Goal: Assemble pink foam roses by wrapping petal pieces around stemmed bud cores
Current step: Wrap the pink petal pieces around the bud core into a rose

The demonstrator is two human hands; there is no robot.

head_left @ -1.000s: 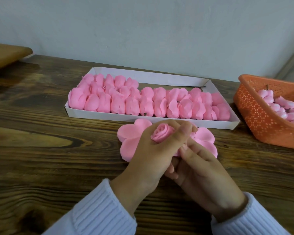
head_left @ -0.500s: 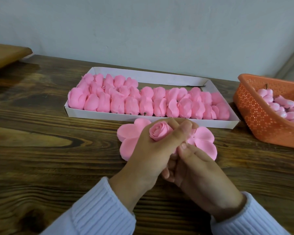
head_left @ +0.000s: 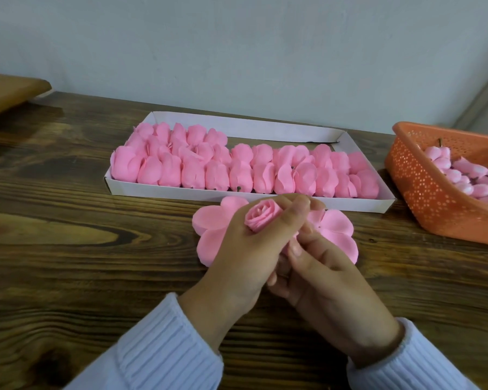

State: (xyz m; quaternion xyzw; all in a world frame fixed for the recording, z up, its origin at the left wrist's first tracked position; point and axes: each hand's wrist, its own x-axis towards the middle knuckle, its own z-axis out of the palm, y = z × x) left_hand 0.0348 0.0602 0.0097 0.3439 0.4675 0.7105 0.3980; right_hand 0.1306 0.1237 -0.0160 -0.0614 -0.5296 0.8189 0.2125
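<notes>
1. Our left hand (head_left: 237, 249) has its fingers (head_left: 292, 216) curled round the bud (head_left: 262, 215), pinching it below the spiral top.
2. Our right hand (head_left: 330, 280) sits just beneath, fingers curled. What they grip is hidden, so we cannot tell.
3. The bud is held above the counter (head_left: 68, 249), mid-width. Its top tilts toward the far edge, and the stem end likely runs down toward the near edge.
4. The flat petal piece (head_left: 212, 223) lies directly under both hands, lobes out left and right. We judge the right hand nearer for lifting it.
5. The box (head_left: 265, 194) is behind and the basket (head_left: 423, 190) is at the right edge.
</notes>
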